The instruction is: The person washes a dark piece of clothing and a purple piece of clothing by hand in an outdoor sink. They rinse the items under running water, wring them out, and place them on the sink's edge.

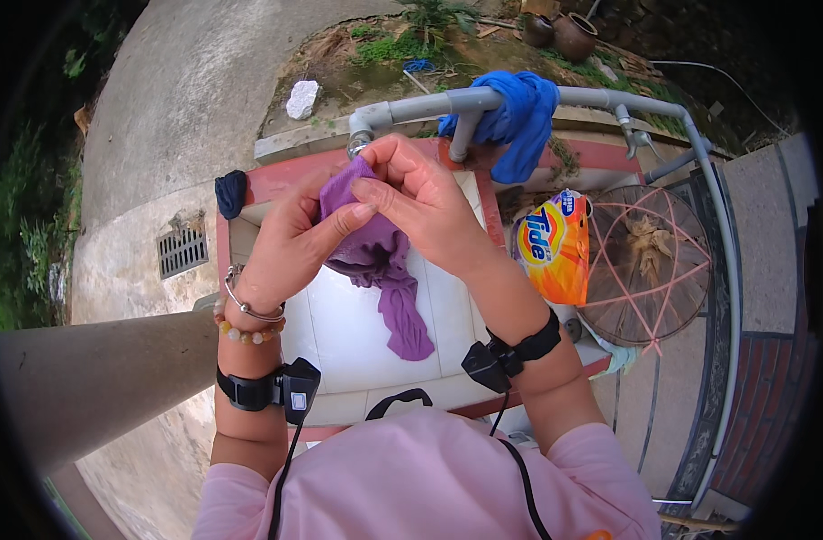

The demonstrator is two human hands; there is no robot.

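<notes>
A purple sock-like knitted cloth [367,250] hangs crumpled between my hands, over a white-tiled sink [344,337] with red edges. My left hand [303,236] grips its left side, thumb pressed on the front. With thumb and fingers, my right hand [418,196] pinches the upper end close to my left thumb. The lower end dangles as a narrow tail over the white tiles. Behind my hands, a metal tap [359,142] is partly hidden at the end of a grey pipe [418,106]. Both hands look wet.
Blue cloth [519,121] is draped over the pipe. An orange Tide detergent bag [553,250] stands right of the sink, beside a round woven hat [644,263]. A dark balled cloth [230,194] rests at the left corner. A thick column [114,378] rises at left; a second tap [630,135] is at right.
</notes>
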